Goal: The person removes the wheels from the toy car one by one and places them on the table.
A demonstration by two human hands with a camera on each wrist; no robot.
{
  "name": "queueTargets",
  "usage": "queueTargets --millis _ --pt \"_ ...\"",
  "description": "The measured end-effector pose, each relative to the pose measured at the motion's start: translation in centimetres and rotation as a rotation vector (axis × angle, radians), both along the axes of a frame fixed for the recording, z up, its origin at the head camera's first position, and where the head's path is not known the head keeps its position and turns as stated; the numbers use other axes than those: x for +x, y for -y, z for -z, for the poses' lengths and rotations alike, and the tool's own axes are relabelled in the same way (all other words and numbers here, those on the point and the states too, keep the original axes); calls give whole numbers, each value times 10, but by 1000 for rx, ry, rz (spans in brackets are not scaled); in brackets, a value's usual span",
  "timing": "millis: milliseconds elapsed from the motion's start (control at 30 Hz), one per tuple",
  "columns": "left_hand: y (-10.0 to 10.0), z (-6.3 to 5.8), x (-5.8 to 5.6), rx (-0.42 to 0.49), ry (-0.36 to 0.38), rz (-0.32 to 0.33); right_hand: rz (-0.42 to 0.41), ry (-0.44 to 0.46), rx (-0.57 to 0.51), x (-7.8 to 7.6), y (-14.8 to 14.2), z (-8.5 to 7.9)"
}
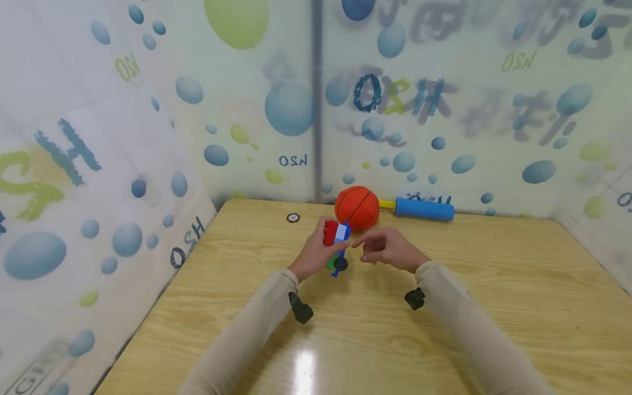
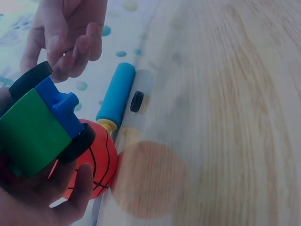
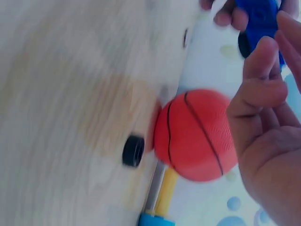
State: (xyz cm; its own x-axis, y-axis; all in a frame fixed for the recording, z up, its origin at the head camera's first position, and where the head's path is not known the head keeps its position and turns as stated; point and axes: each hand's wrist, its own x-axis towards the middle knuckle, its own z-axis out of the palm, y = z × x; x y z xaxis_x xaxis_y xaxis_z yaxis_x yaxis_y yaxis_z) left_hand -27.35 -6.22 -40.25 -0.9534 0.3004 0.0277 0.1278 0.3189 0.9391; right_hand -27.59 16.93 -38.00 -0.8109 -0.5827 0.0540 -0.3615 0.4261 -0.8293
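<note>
Seen from here, a small toy vehicle of red, white, blue and green plastic blocks with black wheels (image 1: 340,234) is held above the light wooden table (image 1: 375,340), near the red ball with black lines (image 1: 357,206). The left hand (image 1: 316,253) grips its body. The right hand (image 1: 393,250), loosely half-curled beside it, holds nothing visible. Expect light, stiff, smooth plastic; joints may separate. Grip the block body, not the wheels.
</note>
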Motion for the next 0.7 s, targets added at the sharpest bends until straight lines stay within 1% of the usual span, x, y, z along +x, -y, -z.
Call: queueTargets --millis 100,200,333,467,567,700 --pt "0 0 0 48 -9 -19 -22 13 -39 7 8 0" --pt "-1 2 0 89 -13 -34 -44 31 -50 12 15 5" --pt "-2 2 1 121 -14 -48 -75 41 -63 15 22 9" --pt "-4 2 3 139 4 -53 -87 22 -96 18 28 13" --pt "-5 2 3 150 18 -54 -72 15 -112 20 32 15" --pt "-6 0 2 168 11 -61 -10 36 -125 22 37 15"
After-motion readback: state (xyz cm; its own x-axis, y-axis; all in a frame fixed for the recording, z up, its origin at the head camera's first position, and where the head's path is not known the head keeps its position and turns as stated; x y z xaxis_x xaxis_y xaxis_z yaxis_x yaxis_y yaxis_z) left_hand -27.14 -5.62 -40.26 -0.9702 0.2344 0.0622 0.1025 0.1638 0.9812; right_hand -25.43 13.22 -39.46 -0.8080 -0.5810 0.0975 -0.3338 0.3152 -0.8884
